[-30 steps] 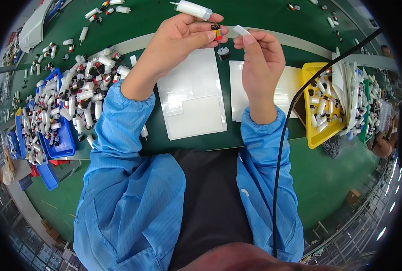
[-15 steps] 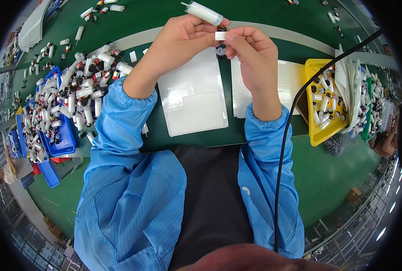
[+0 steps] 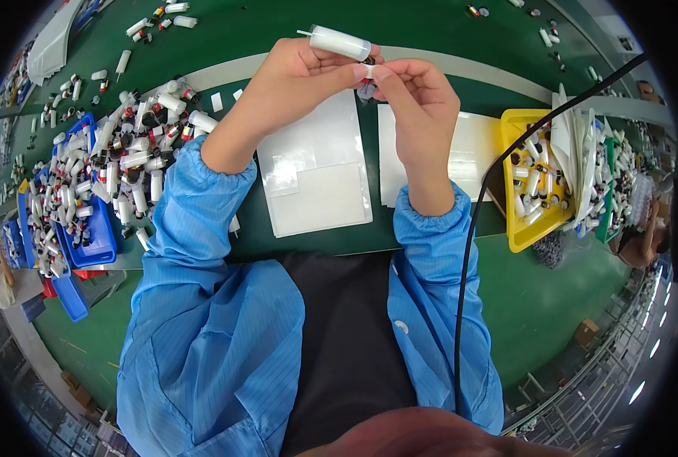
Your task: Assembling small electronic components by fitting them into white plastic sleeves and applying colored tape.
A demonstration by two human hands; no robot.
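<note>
Near the far side of the bench, my left hand (image 3: 293,76) is closed around a white plastic cylinder (image 3: 339,43), which has a thin stem at its left end and a translucent right end. Beside that end is a small dark part (image 3: 365,92); whether it joins the cylinder is hidden by my fingers. Both thumbs press a small white label (image 3: 368,71) against the dark part. My right hand (image 3: 423,103) pinches the label's right side between thumb and fingers. Below the hands lie white glossy sheets (image 3: 327,202).
A heap of similar white cylinders (image 3: 137,160) lies at left, around blue bins (image 3: 102,236). At right a yellow bin (image 3: 510,236) holds more, beside more sheets (image 3: 472,148). Loose parts (image 3: 185,22) lie across the bench. A black cable (image 3: 467,263) hangs across the right side.
The label, flat and facing up before, is now pressed down under both thumbs, with less of it showing. The whole view has shifted slightly; the cylinder stays in my left hand.
</note>
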